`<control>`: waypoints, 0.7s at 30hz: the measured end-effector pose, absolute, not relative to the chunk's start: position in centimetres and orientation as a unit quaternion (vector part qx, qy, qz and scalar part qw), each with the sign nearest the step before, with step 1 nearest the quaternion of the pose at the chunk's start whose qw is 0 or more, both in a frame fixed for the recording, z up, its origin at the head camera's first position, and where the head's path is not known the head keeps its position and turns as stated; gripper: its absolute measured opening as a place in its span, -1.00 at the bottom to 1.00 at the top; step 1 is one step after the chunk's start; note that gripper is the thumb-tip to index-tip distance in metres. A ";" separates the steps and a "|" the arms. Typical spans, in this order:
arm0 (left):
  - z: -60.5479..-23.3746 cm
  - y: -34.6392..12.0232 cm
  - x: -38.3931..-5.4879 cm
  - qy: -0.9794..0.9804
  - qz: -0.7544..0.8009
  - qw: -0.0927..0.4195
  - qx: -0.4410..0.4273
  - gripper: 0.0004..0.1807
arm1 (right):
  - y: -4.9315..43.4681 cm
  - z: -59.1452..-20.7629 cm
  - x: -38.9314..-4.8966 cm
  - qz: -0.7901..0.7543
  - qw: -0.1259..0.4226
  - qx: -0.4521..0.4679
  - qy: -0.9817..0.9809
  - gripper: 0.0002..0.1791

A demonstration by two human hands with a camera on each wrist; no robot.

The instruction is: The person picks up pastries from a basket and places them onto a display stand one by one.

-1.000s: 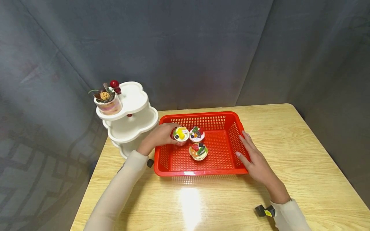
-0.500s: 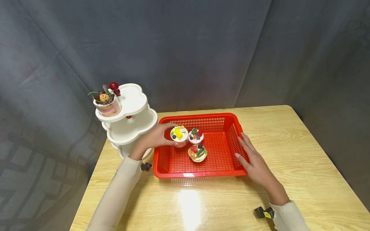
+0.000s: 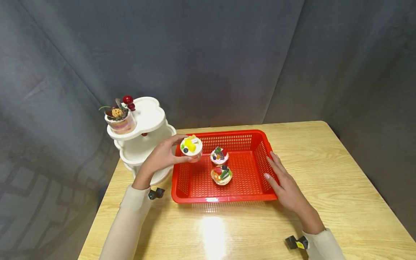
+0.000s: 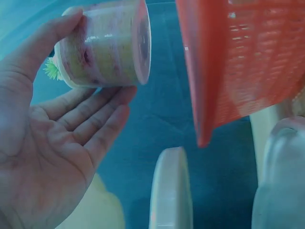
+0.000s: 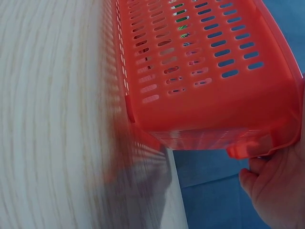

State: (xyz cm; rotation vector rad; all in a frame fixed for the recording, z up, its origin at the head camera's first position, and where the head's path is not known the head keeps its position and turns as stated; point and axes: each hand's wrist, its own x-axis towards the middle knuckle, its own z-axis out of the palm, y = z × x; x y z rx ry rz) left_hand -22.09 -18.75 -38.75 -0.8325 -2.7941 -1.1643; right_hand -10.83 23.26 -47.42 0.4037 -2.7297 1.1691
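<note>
My left hand [image 3: 162, 155] pinches a dessert cup [image 3: 191, 148] between thumb and fingers, above the left end of the red basket [image 3: 224, 199]. The cup has white cream with yellow fruit and a dark berry on top. In the left wrist view its layered side [image 4: 107, 45] shows, with the left hand [image 4: 52, 143] under it. My right hand [image 3: 287, 184] rests on the basket's right rim, its fingers fairly straight. Two fruit-topped cupcakes remain in the basket: one with a chocolate piece [image 3: 219, 156], one with a strawberry slice [image 3: 222, 175].
A white tiered stand [image 3: 147, 115] is left of the basket, close to the left forearm. On its top tier sits another layered dessert cup [image 3: 120, 122] with red cherries [image 3: 128, 100]. The wooden table [image 3: 325, 173] ends at a dark grey curtain [image 3: 221, 65].
The left hand has lifted the yellow-fruit dessert cup from beside the cupcakes and moved it up and left toward the stand. The right hand stays on the basket rim.
</note>
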 end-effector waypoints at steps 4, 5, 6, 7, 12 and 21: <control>-37.8 -19.0 -21.3 -0.882 -0.398 0.029 -0.252 -0.18 | 23.2 -47.4 -10.8 0.388 0.071 0.131 -0.910 -0.31; -37.6 -19.1 -21.1 -0.880 -0.404 0.038 -0.247 -0.18 | 23.2 -47.4 -10.9 0.389 0.072 0.132 -0.909 -0.31; -37.4 -19.1 -20.9 -0.878 -0.410 0.047 -0.242 -0.19 | 23.2 -47.4 -10.9 0.389 0.073 0.133 -0.908 -0.31; -37.1 -19.1 -20.7 -0.877 -0.414 0.057 -0.236 -0.20 | 23.2 -47.4 -10.9 0.389 0.074 0.134 -0.908 -0.31; -36.0 -19.3 -19.6 -0.875 -0.428 0.104 -0.200 -0.23 | 23.3 -47.6 -10.9 0.391 0.073 0.135 -0.908 -0.31; -34.2 -19.1 -18.8 -0.856 -0.463 0.171 -0.151 -0.20 | 23.2 -47.4 -10.8 0.390 0.069 0.130 -0.909 -0.31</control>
